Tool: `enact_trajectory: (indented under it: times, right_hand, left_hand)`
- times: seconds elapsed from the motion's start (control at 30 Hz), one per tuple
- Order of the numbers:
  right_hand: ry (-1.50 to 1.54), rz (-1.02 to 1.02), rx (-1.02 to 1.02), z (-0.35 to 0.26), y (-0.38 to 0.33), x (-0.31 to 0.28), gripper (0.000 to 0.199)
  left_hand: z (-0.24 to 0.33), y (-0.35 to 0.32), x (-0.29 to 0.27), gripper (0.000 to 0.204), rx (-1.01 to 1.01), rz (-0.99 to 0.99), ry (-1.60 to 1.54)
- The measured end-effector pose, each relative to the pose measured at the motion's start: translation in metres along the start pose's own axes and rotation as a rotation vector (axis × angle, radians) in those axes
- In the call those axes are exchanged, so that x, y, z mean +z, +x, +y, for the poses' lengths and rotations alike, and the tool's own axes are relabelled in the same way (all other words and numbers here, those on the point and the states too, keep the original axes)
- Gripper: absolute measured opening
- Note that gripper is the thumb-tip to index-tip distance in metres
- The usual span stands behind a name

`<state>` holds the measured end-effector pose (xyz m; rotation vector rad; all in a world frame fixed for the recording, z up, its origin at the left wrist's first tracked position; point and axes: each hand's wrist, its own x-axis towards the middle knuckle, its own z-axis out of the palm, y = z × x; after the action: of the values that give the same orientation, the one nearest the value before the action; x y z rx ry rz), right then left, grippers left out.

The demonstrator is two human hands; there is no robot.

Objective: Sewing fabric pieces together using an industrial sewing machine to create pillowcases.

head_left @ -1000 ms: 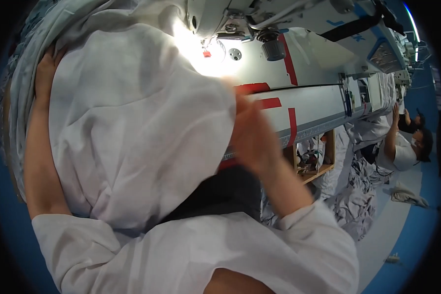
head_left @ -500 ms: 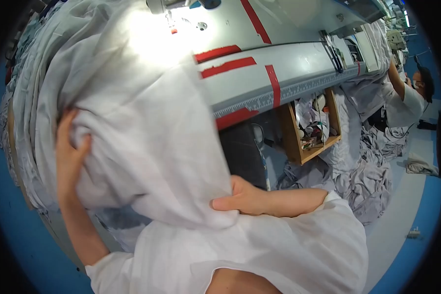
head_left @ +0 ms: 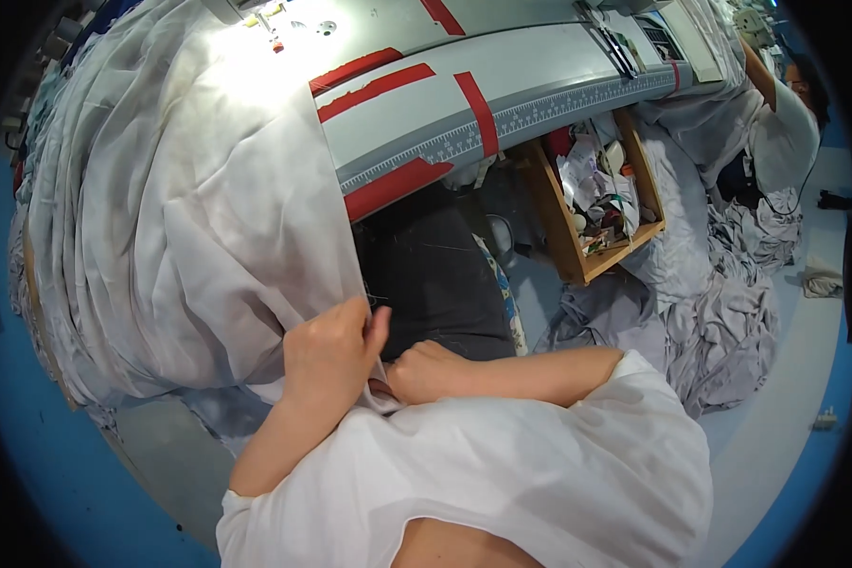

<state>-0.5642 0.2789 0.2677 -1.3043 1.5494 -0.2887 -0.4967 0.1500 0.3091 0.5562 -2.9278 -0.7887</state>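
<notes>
A large sheet of white fabric drapes from the lit sewing machine table down to my lap. My left hand is closed on the fabric's right edge near my body. Just right of it, my right hand is closed on the lower end of the same edge, its fingertips partly hidden. The two hands sit close together above my dark-clothed leg. At the top, the sewing machine's needle area shows beside the cloth under a bright lamp.
The table's front edge carries a ruler strip and red tape. Below hangs an open wooden drawer full of small items. Heaped fabric lies on the floor at right. Scissors-like tools rest on the table; another person's sleeve is beyond.
My left hand has come right and down from the fabric's left folds to its right edge. My right hand has shifted slightly left, and the fabric edge has moved left, uncovering my leg.
</notes>
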Motion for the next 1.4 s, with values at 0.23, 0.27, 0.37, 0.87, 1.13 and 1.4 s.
enact_trajectory:
  times: [0.23,0.27,0.37,0.87,1.13,1.4]
  right_hand:
    - [0.092,0.761,-0.693,0.033,-0.002,-0.059,0.023]
    - [0.068,0.836,-0.583,0.036,-0.008,-0.083,0.018]
    - [-0.126,0.941,-0.596,0.034,-0.001,-0.103,0.014]
    - [-0.413,0.905,-0.941,0.057,0.018,-0.085,0.003]
    - [-0.348,0.796,-0.961,0.063,0.025,-0.101,0.011]
    - [-0.403,0.708,-0.937,0.051,0.038,-0.151,0.012]
  left_hand:
    - [-0.016,-0.004,-0.022,0.030,-0.109,-0.143,-0.358]
    - [-0.017,-0.004,-0.023,0.029,-0.110,-0.190,-0.369]
    - [-0.017,-0.003,-0.016,0.030,-0.053,-0.165,-0.352]
    - [0.001,0.008,-0.015,0.016,0.421,-0.165,0.083]
    - [-0.091,0.152,-0.082,0.024,0.243,0.625,0.293]
    - [-0.183,0.260,-0.083,0.031,-0.031,0.666,0.336]
